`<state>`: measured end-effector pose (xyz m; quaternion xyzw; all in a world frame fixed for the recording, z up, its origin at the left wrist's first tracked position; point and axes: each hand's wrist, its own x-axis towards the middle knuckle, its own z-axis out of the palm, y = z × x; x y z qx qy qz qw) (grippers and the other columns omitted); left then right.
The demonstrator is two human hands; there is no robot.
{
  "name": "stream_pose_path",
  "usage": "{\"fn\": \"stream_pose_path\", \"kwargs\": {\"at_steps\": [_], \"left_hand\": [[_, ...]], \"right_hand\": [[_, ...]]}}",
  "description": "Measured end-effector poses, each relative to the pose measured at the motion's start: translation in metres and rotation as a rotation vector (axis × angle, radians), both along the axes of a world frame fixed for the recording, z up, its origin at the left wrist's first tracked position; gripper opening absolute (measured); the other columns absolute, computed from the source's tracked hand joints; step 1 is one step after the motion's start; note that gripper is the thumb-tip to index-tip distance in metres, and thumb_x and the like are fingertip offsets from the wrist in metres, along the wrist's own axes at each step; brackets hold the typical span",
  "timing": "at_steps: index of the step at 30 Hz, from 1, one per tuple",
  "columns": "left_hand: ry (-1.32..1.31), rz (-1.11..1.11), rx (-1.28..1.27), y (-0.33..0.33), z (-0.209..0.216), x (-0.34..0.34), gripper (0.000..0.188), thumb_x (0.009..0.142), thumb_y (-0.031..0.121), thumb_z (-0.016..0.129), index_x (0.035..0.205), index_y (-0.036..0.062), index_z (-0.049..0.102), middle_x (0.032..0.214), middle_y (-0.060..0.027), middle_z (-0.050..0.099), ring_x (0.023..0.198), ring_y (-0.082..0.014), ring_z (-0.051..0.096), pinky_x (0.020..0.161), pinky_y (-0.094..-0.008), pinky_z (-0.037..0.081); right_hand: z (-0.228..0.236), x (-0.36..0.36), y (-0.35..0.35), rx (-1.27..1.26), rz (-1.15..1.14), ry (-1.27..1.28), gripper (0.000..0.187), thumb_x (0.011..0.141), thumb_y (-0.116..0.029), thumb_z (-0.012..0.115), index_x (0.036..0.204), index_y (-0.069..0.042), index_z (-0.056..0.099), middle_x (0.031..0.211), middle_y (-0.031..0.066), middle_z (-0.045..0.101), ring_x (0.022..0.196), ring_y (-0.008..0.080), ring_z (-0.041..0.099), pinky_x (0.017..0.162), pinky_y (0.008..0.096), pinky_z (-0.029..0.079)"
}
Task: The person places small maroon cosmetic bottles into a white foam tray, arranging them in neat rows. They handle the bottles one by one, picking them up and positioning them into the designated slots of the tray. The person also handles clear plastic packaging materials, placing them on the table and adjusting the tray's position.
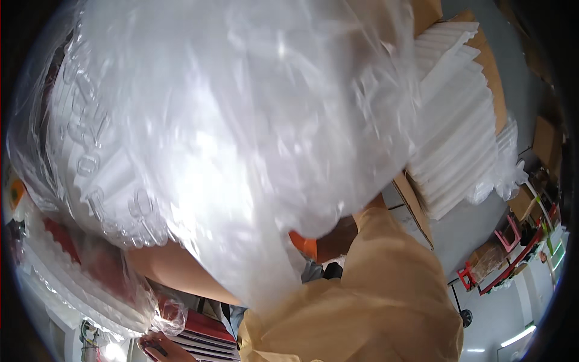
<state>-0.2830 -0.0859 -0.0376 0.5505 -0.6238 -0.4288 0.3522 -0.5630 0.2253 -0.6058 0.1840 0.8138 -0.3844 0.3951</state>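
Note:
A big clear plastic bag (241, 120) stuffed with white moulded foam pieces (102, 163) fills most of the view, close to the camera. A bare forearm (181, 271) runs under the bag from the lower middle toward the left; my left hand is hidden behind the bag. On the right, an arm in a tan sleeve (386, 283) reaches up to the bag's underside. Only a bit of my right hand (336, 234) shows there, pressed against the plastic beside something orange (301, 244). Its fingers are hidden.
A tall stack of white foam sheets (458, 120) leans on brown cardboard (490, 78) at the right. Cardboard boxes (416, 208) and red metal frames (508, 235) stand on the grey floor. Another bag of foam (78, 283) lies lower left. Fingers of a hand (160, 349) show at the bottom edge.

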Motion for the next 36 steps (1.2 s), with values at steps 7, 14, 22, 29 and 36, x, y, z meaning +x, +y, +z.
{"fn": "stream_pose_path", "kwargs": {"at_steps": [7, 14, 22, 29, 36], "left_hand": [[-0.306, 0.069, -0.148, 0.033, -0.008, -0.065, 0.023, 0.088, 0.026, 0.059, 0.088, 0.0024, 0.055, 0.085, -0.0101, 0.051, 0.082, -0.0217, 0.050, 0.074, -0.0367, 0.046], [-0.245, 0.084, -0.130, 0.031, -0.007, -0.065, 0.023, 0.088, 0.025, 0.058, 0.088, 0.0020, 0.055, 0.084, -0.0092, 0.050, 0.081, -0.0221, 0.049, 0.075, -0.0367, 0.046], [-0.319, 0.058, -0.245, 0.043, -0.008, -0.063, 0.024, 0.089, 0.024, 0.055, 0.096, 0.0017, 0.054, 0.090, -0.0105, 0.053, 0.084, -0.0196, 0.050, 0.076, -0.0348, 0.044], [-0.156, -0.654, 0.037, 0.094, -0.053, -0.107, 0.033, 0.069, 0.013, 0.074, 0.091, 0.0016, 0.051, 0.080, -0.0092, 0.059, 0.070, -0.0176, 0.056, 0.064, -0.0276, 0.047], [0.297, -0.840, 0.741, 0.156, -0.079, -0.174, 0.030, 0.077, -0.007, 0.068, 0.101, 0.0005, 0.051, 0.116, -0.0165, 0.061, 0.094, -0.0136, 0.059, 0.083, -0.0281, 0.047]], "right_hand": [[-0.018, -0.007, -0.025, 0.048, 0.042, 0.031, 0.034, 0.088, -0.023, 0.057, 0.116, -0.002, 0.053, 0.111, 0.0189, 0.055, 0.108, 0.0355, 0.051, 0.086, 0.0418, 0.045], [-0.029, -0.019, -0.036, 0.054, 0.082, 0.026, 0.039, 0.088, -0.024, 0.057, 0.119, -0.001, 0.051, 0.117, 0.0201, 0.051, 0.114, 0.0364, 0.047, 0.089, 0.0420, 0.043], [0.018, -0.008, -0.006, -0.076, 0.228, -0.033, 0.043, 0.089, -0.025, 0.057, 0.124, 0.000, 0.048, 0.124, 0.0214, 0.046, 0.121, 0.0374, 0.042, 0.093, 0.0421, 0.041], [0.263, 0.045, 0.032, -0.136, 0.526, 0.592, 0.052, 0.085, -0.030, 0.063, 0.126, -0.001, 0.049, 0.133, 0.0175, 0.037, 0.127, 0.0385, 0.036, 0.099, 0.0458, 0.037], [0.442, 0.050, 0.009, -0.395, 0.847, 1.107, 0.063, 0.069, -0.033, 0.075, 0.116, 0.003, 0.054, 0.133, 0.0100, 0.036, 0.133, 0.0304, 0.031, 0.104, 0.0508, 0.034]]}}
